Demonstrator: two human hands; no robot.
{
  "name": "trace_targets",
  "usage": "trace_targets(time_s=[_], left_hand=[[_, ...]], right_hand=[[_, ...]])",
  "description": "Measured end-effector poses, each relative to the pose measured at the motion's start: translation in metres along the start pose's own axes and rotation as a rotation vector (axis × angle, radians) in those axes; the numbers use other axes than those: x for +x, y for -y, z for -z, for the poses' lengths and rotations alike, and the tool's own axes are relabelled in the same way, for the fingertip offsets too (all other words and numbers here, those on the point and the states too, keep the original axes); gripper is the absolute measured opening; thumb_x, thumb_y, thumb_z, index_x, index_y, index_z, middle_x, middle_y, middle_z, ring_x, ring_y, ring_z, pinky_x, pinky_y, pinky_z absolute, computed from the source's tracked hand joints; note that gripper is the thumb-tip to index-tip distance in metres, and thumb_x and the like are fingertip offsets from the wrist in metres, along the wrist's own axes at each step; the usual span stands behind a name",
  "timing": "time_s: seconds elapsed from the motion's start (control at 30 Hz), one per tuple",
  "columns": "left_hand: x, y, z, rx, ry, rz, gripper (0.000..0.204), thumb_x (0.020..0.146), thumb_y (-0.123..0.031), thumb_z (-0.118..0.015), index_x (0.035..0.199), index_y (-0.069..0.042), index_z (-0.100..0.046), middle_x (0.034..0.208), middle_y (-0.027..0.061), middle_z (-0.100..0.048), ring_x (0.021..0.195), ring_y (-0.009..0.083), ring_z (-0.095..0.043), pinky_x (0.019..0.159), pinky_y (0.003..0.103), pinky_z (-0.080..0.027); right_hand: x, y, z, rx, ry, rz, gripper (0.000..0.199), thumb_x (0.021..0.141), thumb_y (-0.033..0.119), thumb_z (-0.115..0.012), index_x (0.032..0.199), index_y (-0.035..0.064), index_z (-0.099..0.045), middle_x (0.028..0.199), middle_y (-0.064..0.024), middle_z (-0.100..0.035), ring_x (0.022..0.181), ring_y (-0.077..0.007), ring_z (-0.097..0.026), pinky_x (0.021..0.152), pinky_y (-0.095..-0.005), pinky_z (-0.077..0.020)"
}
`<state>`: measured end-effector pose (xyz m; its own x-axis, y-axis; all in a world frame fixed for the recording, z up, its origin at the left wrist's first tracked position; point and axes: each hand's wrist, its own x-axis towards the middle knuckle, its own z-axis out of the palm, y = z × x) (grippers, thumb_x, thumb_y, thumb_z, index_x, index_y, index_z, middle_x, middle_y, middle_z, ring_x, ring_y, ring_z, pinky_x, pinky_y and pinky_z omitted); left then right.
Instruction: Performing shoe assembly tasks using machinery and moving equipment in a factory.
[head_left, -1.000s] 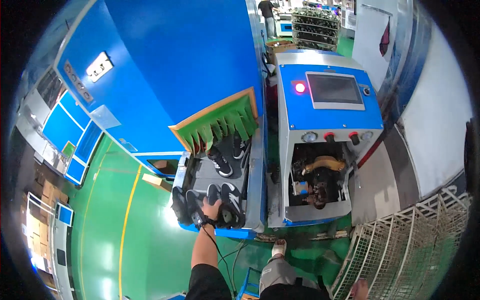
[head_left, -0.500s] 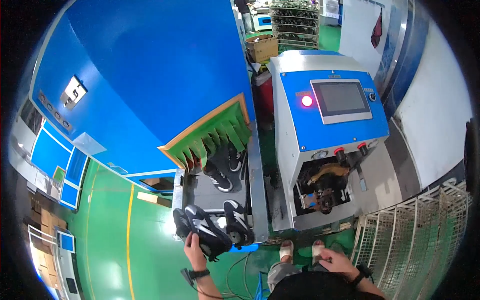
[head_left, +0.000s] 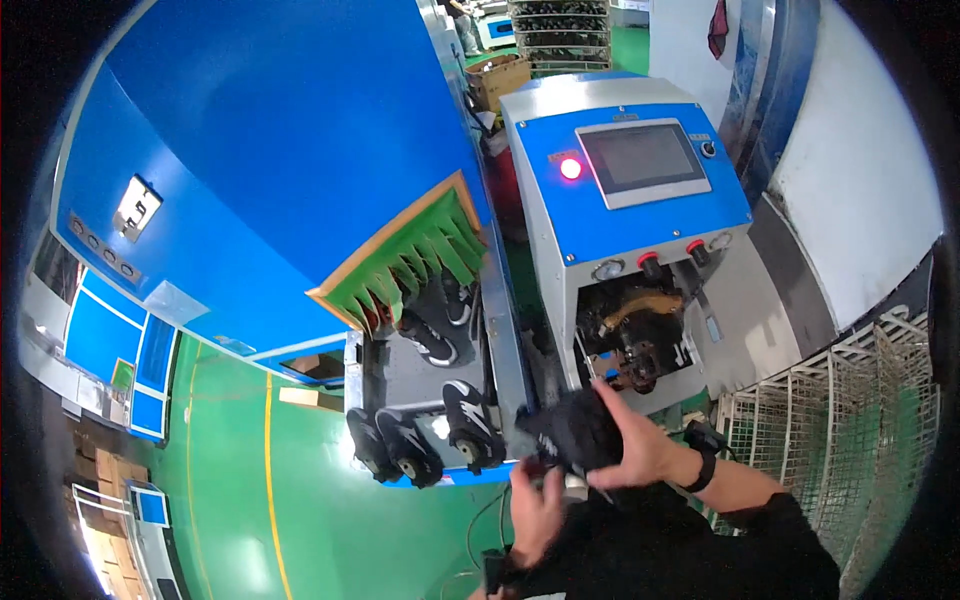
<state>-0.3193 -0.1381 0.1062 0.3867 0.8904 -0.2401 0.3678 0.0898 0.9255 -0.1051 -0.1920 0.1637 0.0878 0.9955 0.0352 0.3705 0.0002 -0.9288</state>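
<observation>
A black shoe (head_left: 572,432) is held in front of my body, blurred by motion. My right hand (head_left: 640,445) grips it from the right, thumb and fingers spread around its side. My left hand (head_left: 537,508) has its fingers curled at the shoe's lower left end. Left of them, three black-and-white shoes stand at the near end of a conveyor: one outermost left (head_left: 368,447), one beside it (head_left: 410,450), and one apart to the right (head_left: 472,425). Two more shoes (head_left: 428,340) sit farther up the belt, by a green strip curtain (head_left: 415,255).
Ahead stands a blue-and-white machine (head_left: 640,220) with a dark screen, a lit red lamp and an open cavity (head_left: 635,345) holding a curved brown part. A large blue cabinet (head_left: 290,130) covers the conveyor (head_left: 410,380). Wire racks (head_left: 800,440) stand at the right.
My left hand has moved right, from a shoe at the conveyor's end to my front. A shoe from there is now between both hands. My right hand has risen from near my body to it.
</observation>
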Motion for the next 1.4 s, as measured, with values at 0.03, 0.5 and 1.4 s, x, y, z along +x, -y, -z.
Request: trace_targets(time_s=[0.03,0.5,1.4], left_hand=[[0.003,-0.009,-0.019,0.113,-0.109,-0.336,0.050,0.089,-0.014,-0.067,0.129,0.009,-0.047,0.123,0.0249,-0.055,0.110,0.0376,-0.059,0.094,0.042,-0.049],[0.056,-0.002,-0.149,0.672,0.879,-0.884,0.022,0.095,-0.024,-0.056,0.085,-0.007,-0.066,0.075,0.0172,-0.068,0.070,0.0396,-0.068,0.064,0.048,-0.054],[0.053,0.037,-0.120,0.486,0.381,-0.143,0.031,0.096,-0.036,-0.060,0.095,-0.007,-0.070,0.089,0.0220,-0.071,0.085,0.0412,-0.068,0.076,0.051,-0.053]], right_hand=[[-0.001,-0.010,0.004,-0.031,-0.070,0.009,0.125,0.067,0.034,-0.086,0.158,-0.0025,-0.009,0.147,-0.0307,-0.044,0.134,-0.0374,-0.048,0.113,-0.0384,-0.0360],[-0.126,-0.124,0.095,0.427,-0.014,-0.493,0.106,0.079,0.020,-0.085,0.159,0.0041,-0.018,0.148,-0.0139,-0.046,0.131,-0.0212,-0.046,0.113,-0.0340,-0.0346],[0.035,-0.143,0.129,-0.756,-0.137,-0.546,0.090,0.079,0.044,-0.069,0.158,0.0330,-0.028,0.125,-0.0393,-0.053,0.109,-0.0529,-0.060,0.092,-0.0502,-0.0510]])
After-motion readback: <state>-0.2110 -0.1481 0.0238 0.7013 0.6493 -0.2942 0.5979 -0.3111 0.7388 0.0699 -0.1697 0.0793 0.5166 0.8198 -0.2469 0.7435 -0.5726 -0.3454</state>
